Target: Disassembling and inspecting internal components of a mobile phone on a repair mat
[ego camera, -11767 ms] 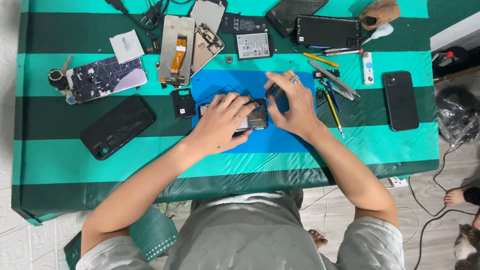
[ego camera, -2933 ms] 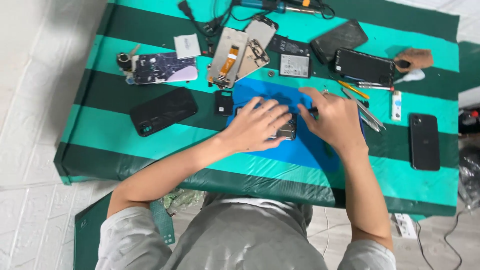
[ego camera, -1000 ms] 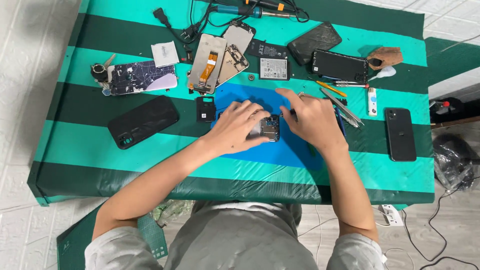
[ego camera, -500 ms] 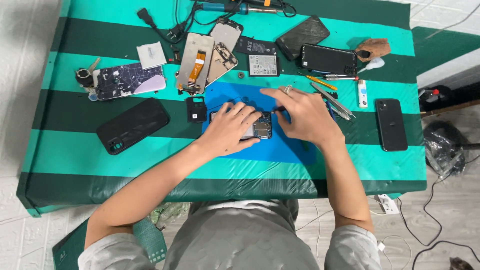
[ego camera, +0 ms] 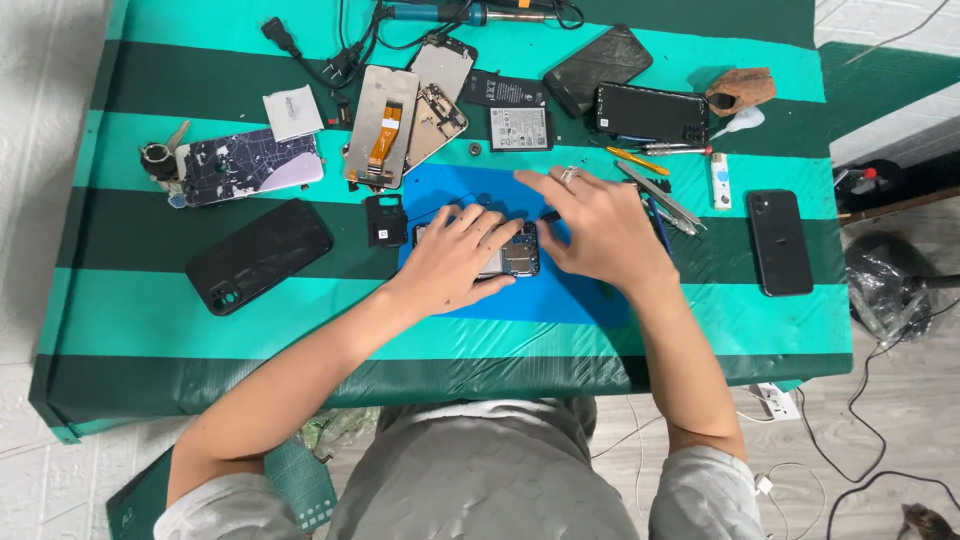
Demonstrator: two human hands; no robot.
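An opened phone [ego camera: 521, 256] with its insides showing lies on a blue mat [ego camera: 560, 292] in the middle of the green striped table [ego camera: 150, 300]. My left hand [ego camera: 455, 255] lies flat over the phone's left part and presses it down. My right hand [ego camera: 600, 232] is just right of the phone, index finger stretched out over the mat. Its thumb and fingers pinch a thin dark tool [ego camera: 548, 214] whose tip points at the phone's top edge.
A small black camera frame [ego camera: 384, 220] and a black phone case [ego camera: 258, 255] lie to the left. Behind the mat are a screen with an orange flex [ego camera: 380, 140], a battery [ego camera: 518, 128] and a black phone [ego camera: 650, 112]. Tweezers [ego camera: 662, 196] and another black phone [ego camera: 780, 242] lie right.
Both hands have stayed on the opened phone. The right hand shifted slightly along its top edge, and the view swung a little over the table.
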